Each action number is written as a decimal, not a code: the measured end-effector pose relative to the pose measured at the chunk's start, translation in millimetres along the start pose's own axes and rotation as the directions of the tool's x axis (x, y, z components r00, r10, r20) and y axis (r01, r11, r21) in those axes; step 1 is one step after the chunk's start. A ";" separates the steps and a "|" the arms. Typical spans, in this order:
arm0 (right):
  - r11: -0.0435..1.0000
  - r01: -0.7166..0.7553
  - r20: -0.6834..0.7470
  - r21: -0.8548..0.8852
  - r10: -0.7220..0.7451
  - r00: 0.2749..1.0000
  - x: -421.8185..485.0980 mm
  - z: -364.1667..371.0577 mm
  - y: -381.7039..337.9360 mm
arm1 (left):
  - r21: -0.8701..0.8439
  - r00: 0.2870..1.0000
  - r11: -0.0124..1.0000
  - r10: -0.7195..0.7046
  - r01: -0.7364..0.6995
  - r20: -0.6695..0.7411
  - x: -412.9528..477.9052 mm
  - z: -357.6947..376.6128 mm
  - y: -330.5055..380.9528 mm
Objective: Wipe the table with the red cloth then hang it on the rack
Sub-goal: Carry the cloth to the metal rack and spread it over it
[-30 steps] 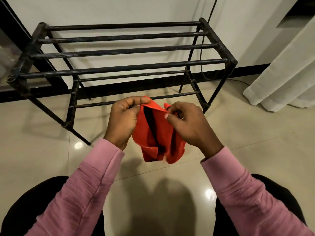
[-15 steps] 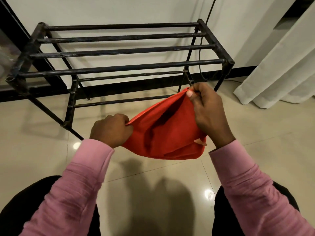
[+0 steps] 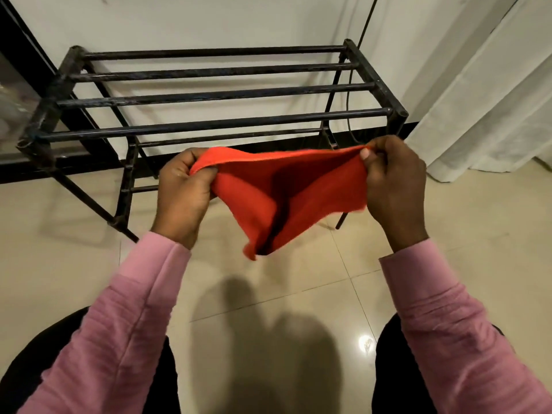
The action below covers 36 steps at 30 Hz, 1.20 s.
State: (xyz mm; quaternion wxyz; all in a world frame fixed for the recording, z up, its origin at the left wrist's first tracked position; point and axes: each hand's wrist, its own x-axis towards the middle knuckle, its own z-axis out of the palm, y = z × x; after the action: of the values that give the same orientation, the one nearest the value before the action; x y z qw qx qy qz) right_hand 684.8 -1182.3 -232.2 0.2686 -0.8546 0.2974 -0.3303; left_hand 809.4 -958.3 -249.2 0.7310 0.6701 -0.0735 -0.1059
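- The tiled floor [image 3: 74, 264] fills the near part of the scene. No worktop shows in this view, so I judge that the step in hand is the hanging.
- The black metal rack [image 3: 215, 124] stands at the far side against the wall. Its top bars run from left to right, and nothing hangs on them.
- A white curtain [image 3: 493, 100] falls to the floor at the far right, well apart from the cloth.
- The red cloth [image 3: 283, 189] is in the air, near the front bar of the rack but not touching it. Its top edge is stretched from left to right, and the rest sags down to a point. I think it is spread like this so that it can go flat over a bar.
- The left hand [image 3: 183, 195] has its grip clamped on the left end of the edge, fingers curled around the fabric.
- The right hand [image 3: 394, 186] pinches the right end between thumb and fingers, a little farther than the left.
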 end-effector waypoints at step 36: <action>0.873 0.194 -0.220 0.447 -0.103 0.970 58.8 -16.5 -75.3 | 0.450 0.728 0.888 -0.244 -0.098 0.641 -18.8 -32.8 25.2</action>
State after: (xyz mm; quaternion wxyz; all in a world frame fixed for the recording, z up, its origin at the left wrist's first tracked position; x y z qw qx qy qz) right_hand 733.3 -1175.8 -148.5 0.4095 -0.7503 0.1670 -0.4914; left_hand 800.9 -919.9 -226.5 0.4698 0.7378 -0.3316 -0.3534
